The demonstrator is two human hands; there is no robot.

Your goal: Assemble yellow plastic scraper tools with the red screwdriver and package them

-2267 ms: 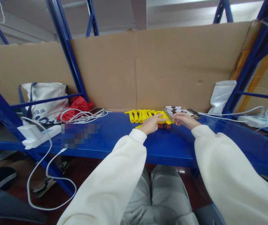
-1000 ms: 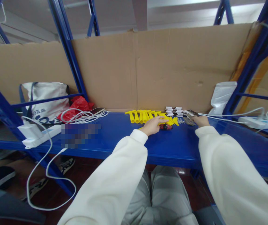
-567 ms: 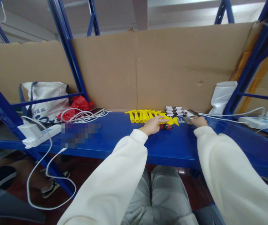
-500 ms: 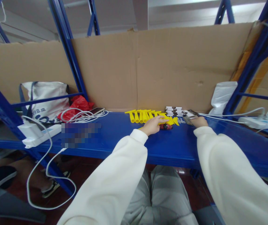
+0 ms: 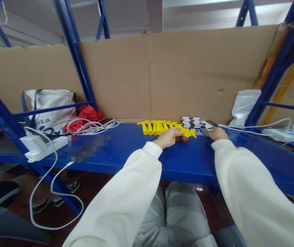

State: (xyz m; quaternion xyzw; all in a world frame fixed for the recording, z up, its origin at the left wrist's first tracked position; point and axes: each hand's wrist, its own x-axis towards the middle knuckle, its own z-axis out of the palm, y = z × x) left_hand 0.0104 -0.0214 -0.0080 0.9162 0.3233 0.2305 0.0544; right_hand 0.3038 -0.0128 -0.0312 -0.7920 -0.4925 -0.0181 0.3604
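My left hand (image 5: pixel 168 138) is closed on a yellow plastic piece (image 5: pixel 179 133), whose other end shows by the wrist. Just beyond it, a row of yellow plastic parts with round tube handles (image 5: pixel 150 128) lies on the blue shelf (image 5: pixel 134 151). A red and black tool (image 5: pixel 182 139) sits beside my left fingers, its kind unclear. Farther right, my right hand (image 5: pixel 218 133) has its fingers curled down at a dark and silvery flat packet (image 5: pixel 210 125); what they hold is hidden. Small white bits (image 5: pixel 199 132) are scattered between the yellow parts and this hand.
White packs with black bands (image 5: pixel 191 122) are stacked against the cardboard wall (image 5: pixel 188 75). On the left are a power strip (image 5: pixel 46 149), coiled white cables (image 5: pixel 95 128), a red plastic bag (image 5: pixel 86 113) and a cloth bag (image 5: pixel 51 108). A white pouch (image 5: pixel 245 106) stands right.
My right hand has shifted slightly left over the packet. My left hand stays in place. At the lower left, another person's feet have moved.
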